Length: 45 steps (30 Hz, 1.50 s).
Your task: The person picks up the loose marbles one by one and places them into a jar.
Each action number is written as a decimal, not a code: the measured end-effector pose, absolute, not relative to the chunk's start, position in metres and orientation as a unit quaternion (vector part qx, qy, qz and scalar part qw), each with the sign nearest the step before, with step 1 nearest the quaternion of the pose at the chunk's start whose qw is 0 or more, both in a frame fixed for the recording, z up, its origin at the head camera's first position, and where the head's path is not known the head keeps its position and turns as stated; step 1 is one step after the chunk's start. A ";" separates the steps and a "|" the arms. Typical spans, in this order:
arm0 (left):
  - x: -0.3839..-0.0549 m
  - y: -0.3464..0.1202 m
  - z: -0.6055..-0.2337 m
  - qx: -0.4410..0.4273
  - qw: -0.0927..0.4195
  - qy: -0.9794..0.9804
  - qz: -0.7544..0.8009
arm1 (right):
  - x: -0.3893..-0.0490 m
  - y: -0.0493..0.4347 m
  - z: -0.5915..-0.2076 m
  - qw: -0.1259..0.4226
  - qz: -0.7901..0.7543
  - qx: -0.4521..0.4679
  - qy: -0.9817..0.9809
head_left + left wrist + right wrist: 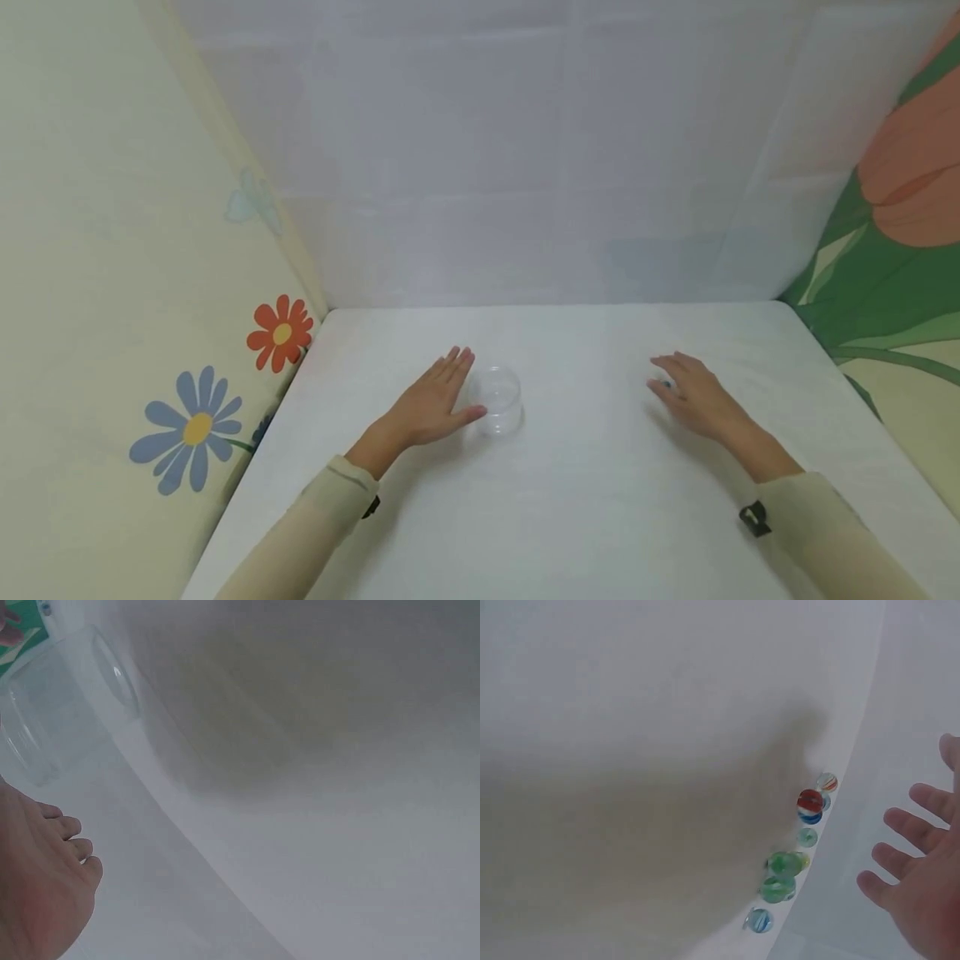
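A clear, see-through jar [501, 408] stands upright on the white table. Just left of it is my left hand [431, 404], its fingers straight and its thumb tip overlapping the jar's side in the head view. From the left wrist, the jar [71, 705] appears beyond the fingers. My right hand [697, 396] hovers at the right of the table, fingers spread and holding nothing. Several glass marbles lie in a loose row near it, among them a red, white and blue marble [810, 804] and a green marble [784, 864]. In the head view that hand hides most of them.
A white cloth covers the table [570, 508], and a pale sheet [480, 167] hangs behind its back edge. The left wall bears painted flowers [197, 429]; a large painted tulip [911, 167] decorates the right wall.
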<state>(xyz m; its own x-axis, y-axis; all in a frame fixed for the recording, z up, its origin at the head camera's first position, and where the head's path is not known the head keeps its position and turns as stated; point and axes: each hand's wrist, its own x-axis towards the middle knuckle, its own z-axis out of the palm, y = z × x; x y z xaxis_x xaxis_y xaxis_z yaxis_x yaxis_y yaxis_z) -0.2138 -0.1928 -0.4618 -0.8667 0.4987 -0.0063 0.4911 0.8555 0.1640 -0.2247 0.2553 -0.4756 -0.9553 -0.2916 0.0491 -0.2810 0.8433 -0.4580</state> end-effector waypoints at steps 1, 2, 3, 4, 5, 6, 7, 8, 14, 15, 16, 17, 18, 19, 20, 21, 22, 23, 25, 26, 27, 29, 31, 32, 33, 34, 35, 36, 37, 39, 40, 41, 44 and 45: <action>-0.214 -0.192 -0.461 0.257 0.024 0.963 0.075 | -0.224 0.258 -0.476 0.019 -0.246 -0.144 0.958; -0.214 -0.192 -0.460 0.256 0.025 0.964 0.072 | -0.224 0.261 -0.476 0.029 -0.257 -0.137 0.956; -0.214 -0.192 -0.460 0.256 0.026 0.964 0.069 | -0.223 0.265 -0.476 0.035 -0.266 -0.134 0.954; -0.214 -0.192 -0.459 0.256 0.028 0.964 0.066 | -0.223 0.268 -0.477 0.041 -0.275 -0.132 0.951; -0.214 -0.191 -0.458 0.256 0.029 0.964 0.063 | -0.222 0.273 -0.477 0.047 -0.284 -0.129 0.949; -0.215 -0.191 -0.457 0.257 0.030 0.964 0.060 | -0.222 0.277 -0.478 0.051 -0.291 -0.127 0.947; -0.215 -0.190 -0.456 0.259 0.031 0.964 0.057 | -0.222 0.281 -0.478 0.051 -0.296 -0.126 0.946; -0.216 -0.189 -0.456 0.260 0.033 0.963 0.055 | -0.222 0.285 -0.478 0.049 -0.299 -0.128 0.944; -0.220 -0.184 -0.450 0.265 0.030 0.962 0.051 | -0.221 0.307 -0.477 0.038 -0.313 -0.116 0.942; -0.220 -0.184 -0.450 0.264 0.033 0.963 0.050 | -0.221 0.310 -0.478 0.038 -0.315 -0.113 0.941; -0.220 -0.183 -0.450 0.263 0.036 0.963 0.048 | -0.222 0.314 -0.478 0.038 -0.318 -0.113 0.941; -0.220 -0.183 -0.451 0.262 0.039 0.963 0.047 | -0.222 0.317 -0.479 0.037 -0.320 -0.112 0.940; -0.220 -0.182 -0.451 0.261 0.042 0.963 0.048 | -0.222 0.320 -0.480 0.037 -0.322 -0.112 0.939; -0.220 -0.182 -0.452 0.259 0.046 0.964 0.046 | -0.222 0.323 -0.481 0.036 -0.325 -0.113 0.938; -0.220 -0.182 -0.452 0.259 0.048 0.964 0.043 | -0.222 0.326 -0.482 0.034 -0.326 -0.116 0.937; -0.220 -0.181 -0.453 0.258 0.049 0.964 0.042 | -0.222 0.328 -0.483 0.031 -0.330 -0.119 0.936; -0.220 -0.181 -0.453 0.259 0.048 0.964 0.042 | -0.221 0.331 -0.483 0.029 -0.333 -0.122 0.935; -0.220 -0.180 -0.453 0.260 0.046 0.964 0.043 | -0.221 0.333 -0.484 0.027 -0.335 -0.121 0.934; -0.220 -0.179 -0.452 0.259 0.046 0.964 0.043 | -0.220 0.337 -0.484 0.024 -0.339 -0.122 0.932; -0.220 -0.179 -0.452 0.260 0.046 0.964 0.043 | -0.220 0.338 -0.485 0.024 -0.339 -0.122 0.932; -0.220 -0.179 -0.451 0.261 0.047 0.963 0.043 | -0.219 0.339 -0.485 0.024 -0.339 -0.120 0.933; -0.220 -0.178 -0.450 0.262 0.050 0.963 0.042 | -0.218 0.342 -0.487 0.028 -0.337 -0.116 0.934; -0.219 -0.177 -0.450 0.263 0.055 0.962 0.044 | -0.217 0.343 -0.489 0.034 -0.335 -0.113 0.935; -0.219 -0.176 -0.450 0.264 0.058 0.962 0.045 | -0.216 0.344 -0.490 0.039 -0.332 -0.108 0.936; -0.218 -0.176 -0.450 0.264 0.061 0.962 0.045 | -0.216 0.345 -0.491 0.044 -0.332 -0.104 0.937; -0.218 -0.176 -0.450 0.264 0.063 0.961 0.048 | -0.215 0.346 -0.492 0.050 -0.332 -0.101 0.936; -0.218 -0.175 -0.450 0.263 0.064 0.961 0.049 | -0.215 0.347 -0.493 0.055 -0.332 -0.098 0.937; -0.217 -0.175 -0.450 0.262 0.065 0.962 0.048 | -0.215 0.349 -0.494 0.059 -0.332 -0.095 0.937; -0.217 -0.175 -0.451 0.261 0.065 0.962 0.046 | -0.215 0.350 -0.495 0.063 -0.332 -0.093 0.937; -0.217 -0.174 -0.451 0.259 0.066 0.963 0.042 | -0.214 0.352 -0.497 0.064 -0.330 -0.095 0.937; -0.217 -0.174 -0.451 0.258 0.066 0.963 0.042 | -0.213 0.353 -0.497 0.064 -0.329 -0.097 0.937; -0.217 -0.173 -0.452 0.257 0.067 0.963 0.042 | -0.213 0.355 -0.498 0.064 -0.326 -0.099 0.938; -0.218 -0.173 -0.452 0.254 0.067 0.964 0.042 | -0.211 0.360 -0.499 0.064 -0.321 -0.109 0.939; -0.218 -0.172 -0.452 0.253 0.068 0.964 0.042 | -0.210 0.362 -0.499 0.067 -0.320 -0.113 0.938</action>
<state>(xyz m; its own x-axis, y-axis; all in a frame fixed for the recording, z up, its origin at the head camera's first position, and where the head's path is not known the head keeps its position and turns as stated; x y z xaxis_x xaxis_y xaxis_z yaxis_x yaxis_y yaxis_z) -0.2178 -0.1725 -0.4523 -0.8627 0.4937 -0.1093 0.4823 0.8683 0.1159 -0.2101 0.3619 -0.4994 -0.9652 -0.2560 -0.0536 -0.1699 0.7697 -0.6154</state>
